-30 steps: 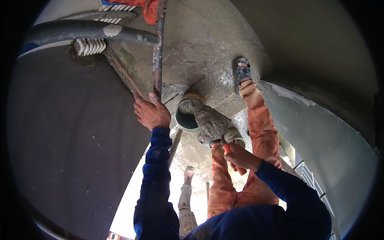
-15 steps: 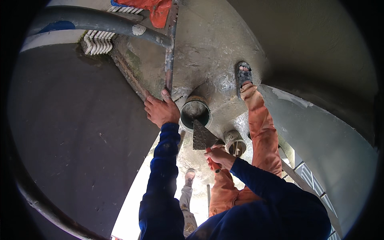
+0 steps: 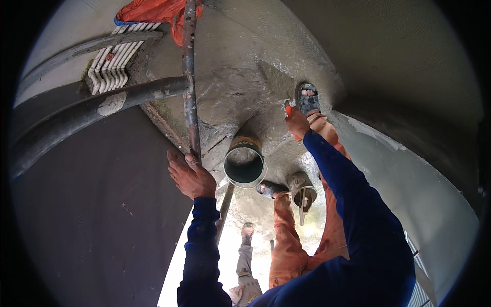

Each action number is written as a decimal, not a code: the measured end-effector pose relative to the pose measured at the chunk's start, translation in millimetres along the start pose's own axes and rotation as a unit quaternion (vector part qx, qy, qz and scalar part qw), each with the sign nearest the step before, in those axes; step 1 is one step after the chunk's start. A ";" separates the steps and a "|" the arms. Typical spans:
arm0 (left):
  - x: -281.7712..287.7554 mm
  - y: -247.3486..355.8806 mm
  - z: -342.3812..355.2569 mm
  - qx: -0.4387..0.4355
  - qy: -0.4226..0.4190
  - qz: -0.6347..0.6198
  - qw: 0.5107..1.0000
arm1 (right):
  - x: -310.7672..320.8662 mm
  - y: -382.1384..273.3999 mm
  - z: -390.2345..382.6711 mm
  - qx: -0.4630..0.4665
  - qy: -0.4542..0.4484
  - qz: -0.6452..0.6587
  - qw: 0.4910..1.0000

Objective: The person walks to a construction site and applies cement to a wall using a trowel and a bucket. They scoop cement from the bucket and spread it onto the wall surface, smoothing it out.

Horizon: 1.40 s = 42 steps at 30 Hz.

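Observation:
My left hand (image 3: 192,176) rests with fingers outstretched at the edge of the dark wall (image 3: 92,204), beside the foot of an upright metal pipe (image 3: 190,102). My right hand (image 3: 297,123) is closed round the orange handle of a trowel (image 3: 288,109), held up near my sandalled foot (image 3: 309,97); its blade is hard to tell from the grey floor. Between my hands stands a green bucket (image 3: 245,172) with grey mix inside. A smaller grimy bucket (image 3: 302,181) with a flat stick in it stands lower right, beside my other foot.
A curved pipe (image 3: 138,94) joins the upright one. White pipes (image 3: 110,64) bunch at upper left below an orange tarp (image 3: 148,11). A grey plastered wall (image 3: 409,56) curves along the right. Another person's leg and boot (image 3: 246,238) show at the bottom, against bright light.
My right hand has swung up and right with the trowel, away from the green bucket, whose inside now shows. My left hand stays by the upright pipe; the view has shifted slightly.

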<state>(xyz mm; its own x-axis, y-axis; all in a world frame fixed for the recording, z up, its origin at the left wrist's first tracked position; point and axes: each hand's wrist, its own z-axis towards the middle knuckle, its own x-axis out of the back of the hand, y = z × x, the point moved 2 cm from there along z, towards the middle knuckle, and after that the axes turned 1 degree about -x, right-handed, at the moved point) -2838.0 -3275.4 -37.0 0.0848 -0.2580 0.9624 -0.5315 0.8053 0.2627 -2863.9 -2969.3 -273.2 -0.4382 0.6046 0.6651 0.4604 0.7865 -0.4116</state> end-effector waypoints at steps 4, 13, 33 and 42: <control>-1.0 -17.9 1.1 -0.045 0.020 -0.035 0.998 | -29.2 -4.8 89.1 -0.150 0.087 -0.004 0.985; -7.7 -7.5 5.8 -0.044 0.008 -0.053 0.998 | -130.5 -67.2 37.2 -0.111 -0.008 0.081 0.990; -2.4 -17.8 0.7 -0.023 0.012 -0.103 0.994 | -50.6 -61.0 108.9 0.293 -0.123 -0.265 0.911; 12.9 24.3 -14.8 -0.182 0.172 -0.091 0.964 | -9.6 -13.4 14.7 0.081 0.017 -0.068 0.994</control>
<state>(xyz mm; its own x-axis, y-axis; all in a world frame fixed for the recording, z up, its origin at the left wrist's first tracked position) -2837.3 -3251.3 -17.2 0.4560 -0.2718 0.8475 -0.1560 0.9131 0.3768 -2877.2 -2983.8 -283.2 -0.4592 0.4897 0.7412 0.2670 0.8719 -0.4105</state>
